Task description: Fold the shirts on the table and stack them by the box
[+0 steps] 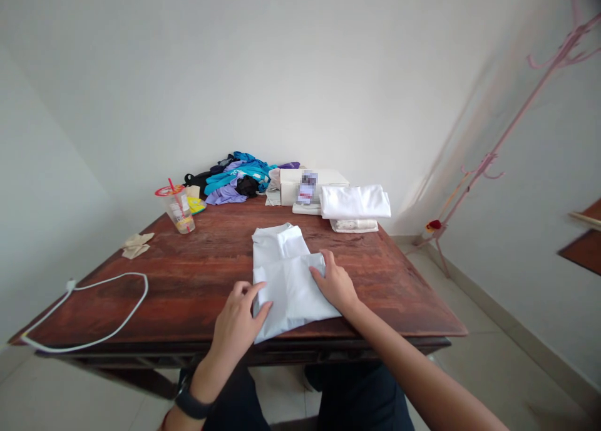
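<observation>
Resting with fingers spread and nothing clenched, the left hand (235,321) touches the left side of a folded white garment (295,290). At its upper layer's far right corner, the right hand (337,284) has its thumb on the cloth and fingers around the corner; whether that grip pinches the fabric, I cannot tell. The garment lies at the middle of the front edge of the desk (201,255), its near left corner reaching that edge. It looks light, soft and limp, perhaps slightly slippery, and not fragile; loose layers could slide or crease. The best hold is on both side edges, fingers beneath all layers and thumbs above. Folded white cloth (355,202) sits near the back right corner, a cup (179,212) towards the back left.
</observation>
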`<action>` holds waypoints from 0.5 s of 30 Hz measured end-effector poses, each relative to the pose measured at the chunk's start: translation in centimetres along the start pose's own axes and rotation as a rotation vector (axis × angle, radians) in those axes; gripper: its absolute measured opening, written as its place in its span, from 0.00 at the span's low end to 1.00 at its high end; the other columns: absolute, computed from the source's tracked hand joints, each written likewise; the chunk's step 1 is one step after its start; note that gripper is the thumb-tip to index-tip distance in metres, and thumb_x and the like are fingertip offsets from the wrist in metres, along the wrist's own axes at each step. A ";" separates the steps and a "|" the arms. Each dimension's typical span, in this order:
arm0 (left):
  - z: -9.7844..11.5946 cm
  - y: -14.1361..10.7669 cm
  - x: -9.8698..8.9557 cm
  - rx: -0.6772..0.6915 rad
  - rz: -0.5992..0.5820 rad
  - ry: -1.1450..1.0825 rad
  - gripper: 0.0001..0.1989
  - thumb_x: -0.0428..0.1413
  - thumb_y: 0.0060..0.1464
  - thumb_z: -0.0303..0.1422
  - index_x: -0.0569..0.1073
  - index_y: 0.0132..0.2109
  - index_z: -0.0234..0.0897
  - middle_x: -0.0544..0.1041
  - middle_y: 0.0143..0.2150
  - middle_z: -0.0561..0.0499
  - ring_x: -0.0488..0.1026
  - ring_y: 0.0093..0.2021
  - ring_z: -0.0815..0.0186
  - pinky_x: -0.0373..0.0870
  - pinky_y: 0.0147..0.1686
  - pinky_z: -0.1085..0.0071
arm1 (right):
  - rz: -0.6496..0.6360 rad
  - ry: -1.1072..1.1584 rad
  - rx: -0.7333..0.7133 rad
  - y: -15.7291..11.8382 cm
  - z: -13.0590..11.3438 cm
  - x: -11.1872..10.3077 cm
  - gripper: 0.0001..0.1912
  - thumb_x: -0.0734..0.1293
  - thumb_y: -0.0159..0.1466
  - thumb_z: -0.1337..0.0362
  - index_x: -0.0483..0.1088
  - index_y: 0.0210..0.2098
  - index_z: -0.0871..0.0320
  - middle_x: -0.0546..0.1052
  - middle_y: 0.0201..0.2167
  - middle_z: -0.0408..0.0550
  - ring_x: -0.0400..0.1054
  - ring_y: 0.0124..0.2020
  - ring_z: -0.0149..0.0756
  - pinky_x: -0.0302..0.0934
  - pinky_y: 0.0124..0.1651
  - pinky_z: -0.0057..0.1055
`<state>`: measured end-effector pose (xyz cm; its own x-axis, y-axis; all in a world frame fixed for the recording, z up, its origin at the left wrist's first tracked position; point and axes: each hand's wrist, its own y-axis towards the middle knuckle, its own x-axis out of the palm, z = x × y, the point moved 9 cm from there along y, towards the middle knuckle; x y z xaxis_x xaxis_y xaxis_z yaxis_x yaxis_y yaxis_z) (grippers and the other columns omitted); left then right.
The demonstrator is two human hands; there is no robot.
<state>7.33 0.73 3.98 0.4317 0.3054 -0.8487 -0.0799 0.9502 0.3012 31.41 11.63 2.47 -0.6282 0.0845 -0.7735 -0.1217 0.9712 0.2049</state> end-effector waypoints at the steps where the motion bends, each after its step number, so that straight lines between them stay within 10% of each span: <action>1: 0.4 -0.2 -0.7 0.070 0.027 0.025 0.22 0.56 0.62 0.39 0.72 0.62 0.42 0.67 0.66 0.39 0.73 0.59 0.48 0.74 0.55 0.53 | 0.019 -0.001 -0.049 -0.2 -0.2 -0.4 0.28 0.62 0.70 0.55 0.56 0.66 0.55 0.76 0.53 0.60 0.74 0.51 0.52 0.65 0.52 0.45; 7: 1.8 -1.7 -2.2 0.577 -0.309 0.010 0.43 0.58 0.62 0.38 0.45 0.76 0.46 0.48 0.77 0.45 0.46 0.75 0.48 0.53 0.70 0.48 | -0.106 -0.042 -0.578 -2.4 -2.4 -2.6 0.26 0.58 0.73 0.60 0.58 0.70 0.49 0.52 0.74 0.52 0.47 0.73 0.49 0.48 0.72 0.51; 15: 5.6 2.3 0.4 0.523 -0.224 0.020 0.36 0.43 0.71 0.45 0.35 0.76 0.42 0.43 0.77 0.42 0.43 0.76 0.51 0.49 0.70 0.49 | -0.409 -0.030 -0.658 -1.5 -5.8 0.2 0.33 0.58 0.73 0.48 0.46 0.74 0.43 0.42 0.76 0.48 0.31 0.76 0.55 0.33 0.72 0.63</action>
<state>12.32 2.73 6.77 0.3698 0.1058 -0.9231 0.4692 0.8362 0.2838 27.03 8.90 5.47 -0.4148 -0.2376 -0.8784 -0.7771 0.5946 0.2061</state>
